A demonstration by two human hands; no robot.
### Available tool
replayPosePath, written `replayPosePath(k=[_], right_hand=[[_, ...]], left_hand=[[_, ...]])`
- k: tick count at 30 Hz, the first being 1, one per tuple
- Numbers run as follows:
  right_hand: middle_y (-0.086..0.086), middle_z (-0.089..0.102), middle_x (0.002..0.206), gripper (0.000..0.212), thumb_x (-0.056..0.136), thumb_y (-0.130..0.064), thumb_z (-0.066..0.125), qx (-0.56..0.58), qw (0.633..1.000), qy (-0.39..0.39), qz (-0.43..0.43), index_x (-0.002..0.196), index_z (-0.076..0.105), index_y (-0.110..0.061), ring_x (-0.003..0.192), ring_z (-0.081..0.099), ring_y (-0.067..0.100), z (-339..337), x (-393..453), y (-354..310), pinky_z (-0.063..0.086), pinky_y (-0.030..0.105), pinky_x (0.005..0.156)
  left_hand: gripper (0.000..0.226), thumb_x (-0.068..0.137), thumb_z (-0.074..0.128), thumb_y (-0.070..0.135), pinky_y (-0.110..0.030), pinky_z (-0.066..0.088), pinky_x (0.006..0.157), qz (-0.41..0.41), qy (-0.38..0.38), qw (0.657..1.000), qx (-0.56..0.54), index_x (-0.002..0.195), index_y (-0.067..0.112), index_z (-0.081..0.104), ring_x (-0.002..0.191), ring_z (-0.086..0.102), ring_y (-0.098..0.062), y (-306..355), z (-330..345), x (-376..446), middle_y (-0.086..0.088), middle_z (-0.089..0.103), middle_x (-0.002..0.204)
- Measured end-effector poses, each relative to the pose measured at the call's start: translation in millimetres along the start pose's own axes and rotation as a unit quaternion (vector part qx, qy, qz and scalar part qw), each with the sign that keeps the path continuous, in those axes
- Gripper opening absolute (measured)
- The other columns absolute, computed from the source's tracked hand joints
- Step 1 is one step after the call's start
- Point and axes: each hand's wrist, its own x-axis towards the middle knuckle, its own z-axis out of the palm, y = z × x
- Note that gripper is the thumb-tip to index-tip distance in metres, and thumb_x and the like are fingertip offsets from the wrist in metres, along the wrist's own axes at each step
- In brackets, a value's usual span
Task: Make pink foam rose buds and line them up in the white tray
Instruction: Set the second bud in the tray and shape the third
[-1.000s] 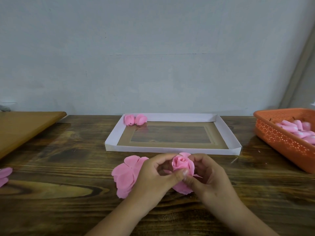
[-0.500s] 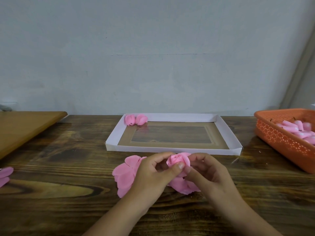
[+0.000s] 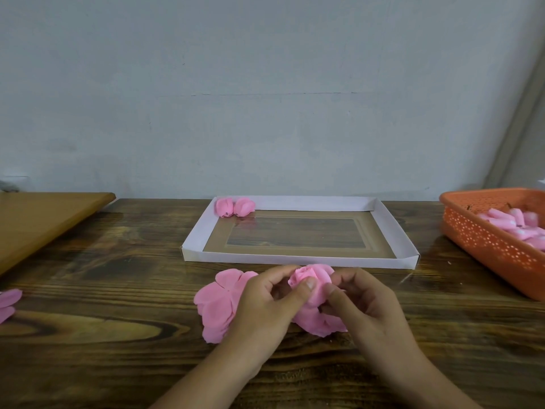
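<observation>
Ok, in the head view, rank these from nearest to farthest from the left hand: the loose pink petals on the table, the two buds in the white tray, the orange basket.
From the left hand:
1. Loose pink petals, touching the hand's left side on the table.
2. Two buds, in the white tray's far-left corner.
3. Orange basket, far off at the right edge.

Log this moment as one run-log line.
stage: shaping bud | left hand: pinches pink foam bud | right hand: grips same bud | white tray: two finished buds, far-left corner
</observation>
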Motion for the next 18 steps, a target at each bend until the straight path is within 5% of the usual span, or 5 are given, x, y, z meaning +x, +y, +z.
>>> replayPosePath(k=[2,8,12,18], right_hand=[[0.006,0.077,0.085,0.001,0.087,-0.025,0.070,-0.003,1.000,-0.009,0.001,0.087,0.071,-0.025,0.076,0.075,0.018,1.4,-0.3,-1.0,0.059,0.028,0.062],[0.005,0.077,0.088,0.010,0.083,-0.033,0.072,-0.033,0.999,-0.001,-0.006,0.090,0.070,-0.027,0.082,0.075,0.020,1.7,-0.8,3.6,0.059,0.029,0.064],[0.005,0.078,0.087,0.005,0.087,-0.021,0.073,-0.032,0.999,0.007,-0.013,0.090,0.071,-0.019,0.080,0.076,0.020,0.7,-0.5,3.3,0.062,0.032,0.065],[0.003,0.078,0.082,0.003,0.087,-0.014,0.072,-0.052,0.998,0.023,-0.036,0.089,0.071,-0.015,0.075,0.076,0.020,1.4,-2.3,2.1,0.063,0.035,0.065]], left_hand=[[0.013,0.092,0.070,0.035,-0.015,0.056,0.076,0.004,0.003,1.000,0.000,0.100,0.042,0.077,0.098,0.071,0.000,0.2,0.2,0.0,0.017,0.077,0.098],[0.012,0.091,0.067,0.045,-0.013,0.055,0.077,0.061,0.008,0.995,0.073,0.096,0.053,0.073,0.097,0.069,0.002,2.8,1.9,-1.9,0.024,0.075,0.097],[0.026,0.076,0.068,0.062,-0.025,0.061,0.082,0.067,-0.009,0.996,0.062,0.098,0.049,0.074,0.097,0.072,-0.005,5.2,0.7,-1.8,0.019,0.076,0.097],[0.035,0.078,0.064,0.061,-0.021,0.059,0.081,0.057,-0.009,0.997,0.056,0.104,0.040,0.074,0.097,0.071,-0.003,3.3,-0.7,-1.1,0.019,0.076,0.097]])
